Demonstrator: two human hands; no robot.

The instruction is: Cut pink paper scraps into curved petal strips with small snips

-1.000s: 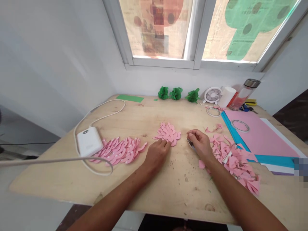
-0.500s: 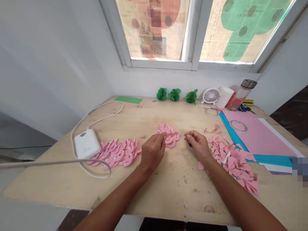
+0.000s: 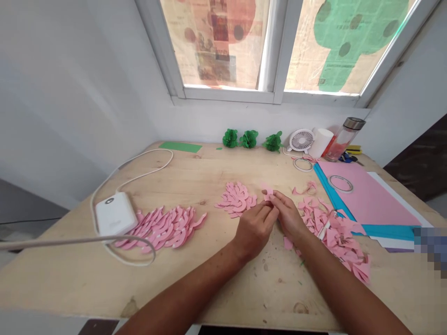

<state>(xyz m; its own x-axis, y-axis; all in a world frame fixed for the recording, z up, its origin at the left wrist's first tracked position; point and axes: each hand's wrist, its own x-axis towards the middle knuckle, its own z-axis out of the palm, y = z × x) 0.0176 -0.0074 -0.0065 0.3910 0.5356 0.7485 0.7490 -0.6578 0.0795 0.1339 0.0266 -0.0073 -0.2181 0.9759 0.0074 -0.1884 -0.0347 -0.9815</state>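
My left hand [image 3: 257,229] and my right hand [image 3: 288,213] meet above the middle of the table. A small pink paper cutout [image 3: 268,192] stands up from the fingertips of my right hand, pinched there. My left fingers are closed together right at its lower edge and seem to grip it too, though their tips are partly hidden. Just left of the hands lies a small pile of pink paper petals [image 3: 235,197]. Further left is a larger spread of pink curved cutouts [image 3: 167,228]. Pink paper scraps [image 3: 344,242] lie beside my right forearm.
A white power bank [image 3: 116,215] with a looping cable sits at left. Along the wall stand green paper balls [image 3: 249,139], a small fan [image 3: 301,140] and a glass bottle [image 3: 344,142]. Pink sheets [image 3: 370,195] with a tape roll [image 3: 341,184] lie at right.
My left hand has moved right, away from the small petal pile, to meet my right hand. A pink paper cutout now shows at the fingertips. The view has shifted slightly.
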